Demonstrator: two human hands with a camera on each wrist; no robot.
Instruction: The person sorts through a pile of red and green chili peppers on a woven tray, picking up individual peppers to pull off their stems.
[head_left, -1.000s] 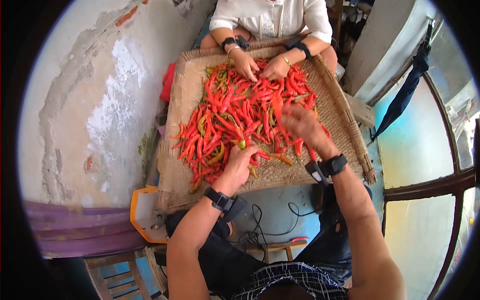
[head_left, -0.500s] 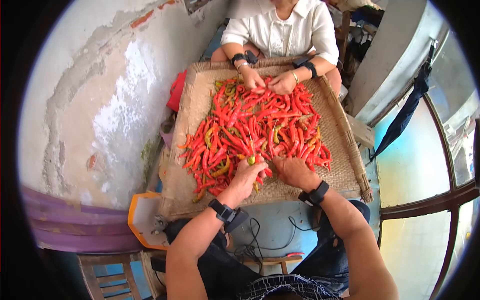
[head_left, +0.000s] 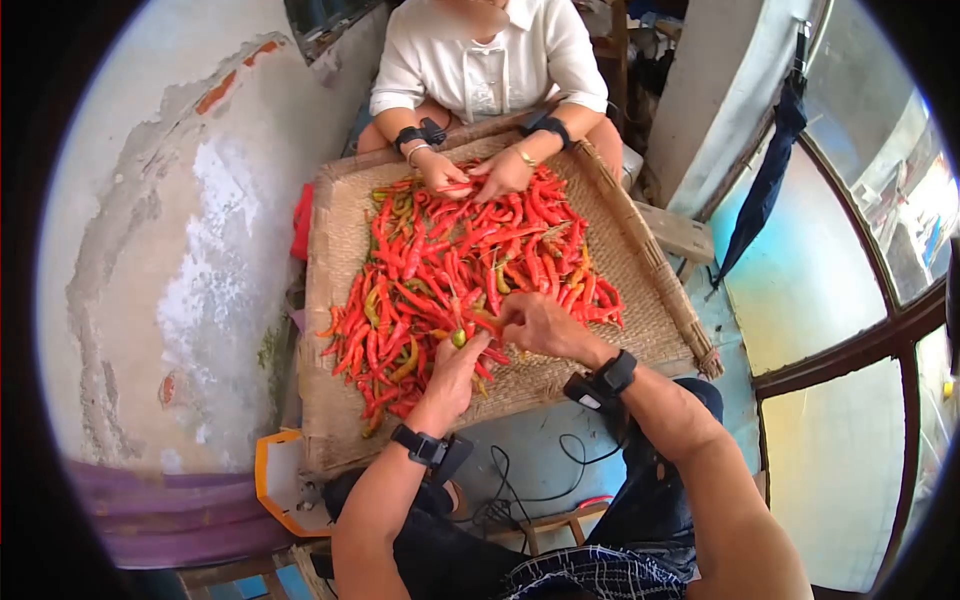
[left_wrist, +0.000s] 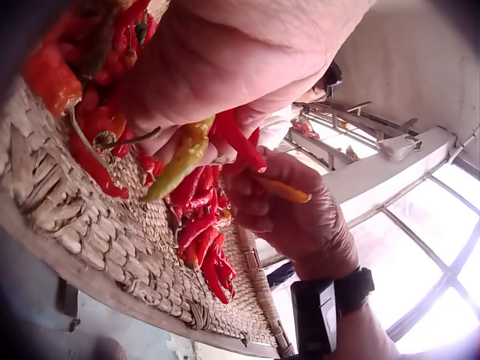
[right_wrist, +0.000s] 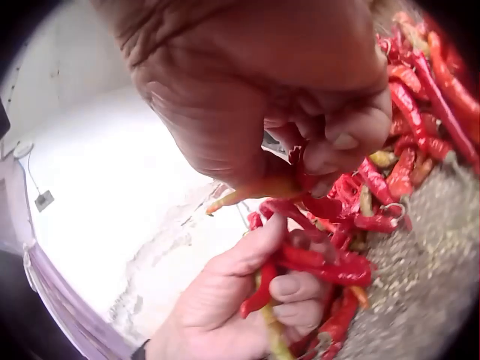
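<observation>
My left hand [head_left: 448,382] grips a bunch of peppers over the near part of the woven tray [head_left: 640,235]. A yellow-green pepper [left_wrist: 182,161] and red peppers [left_wrist: 238,141] stick out of it in the left wrist view. Just to its right, my right hand [head_left: 545,325] pinches an orange-tipped pepper [right_wrist: 251,193] between thumb and fingers, close to the left hand's bunch. A spread heap of red peppers [head_left: 430,265], with some green and yellow ones, lies beyond both hands.
Across the tray sits a person in a white top [head_left: 490,60], both hands [head_left: 478,178] at the heap's far edge. A folded umbrella [head_left: 765,180] hangs at the right by the window. An orange-edged container [head_left: 290,485] stands near left; black cables [head_left: 505,500] lie on the floor below.
My right hand has come from the right side of the heap to beside my left hand, and now holds a pepper. My left hand keeps its bunch. The head view has shifted.
</observation>
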